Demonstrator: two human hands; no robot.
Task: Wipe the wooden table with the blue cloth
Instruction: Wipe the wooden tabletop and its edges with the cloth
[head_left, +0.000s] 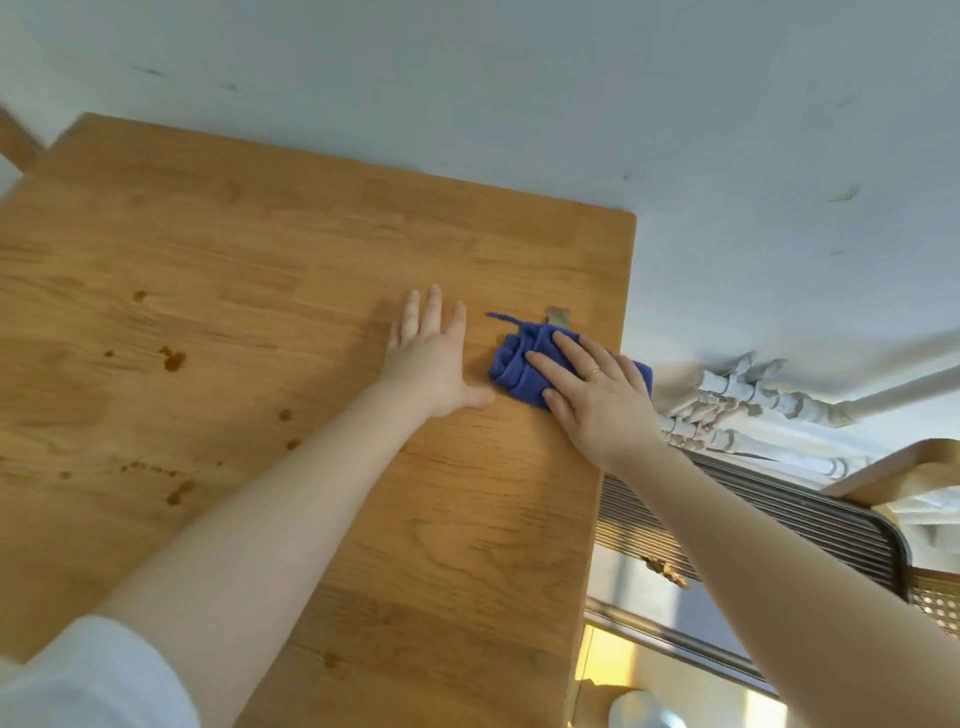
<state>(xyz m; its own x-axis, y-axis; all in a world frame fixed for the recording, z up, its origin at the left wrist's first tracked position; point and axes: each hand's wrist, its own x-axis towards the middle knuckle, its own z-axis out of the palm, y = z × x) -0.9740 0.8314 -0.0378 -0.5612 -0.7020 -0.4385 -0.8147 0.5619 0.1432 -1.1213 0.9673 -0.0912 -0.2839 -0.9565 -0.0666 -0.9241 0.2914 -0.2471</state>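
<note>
Blue cloth (524, 366), one bunched piece, is lying near the right edge of the wooden table (270, 249), just under a small grey scrap (558, 316). Right hand (597, 397) is pressing down on it with straight, slightly spread fingers (563, 345), a ring (594, 371) showing on one. Left hand (434, 364) is resting flat on bare wood just beside the cloth, fingers straight and fanned. Several brown stains (173, 358) are dotting the tabletop's left part.

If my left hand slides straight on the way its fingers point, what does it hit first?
Nothing on the table, as far as this shows. The left hand points up the picture over bare wood; the far edge and wall come next. The cloth lies beside it.
</note>
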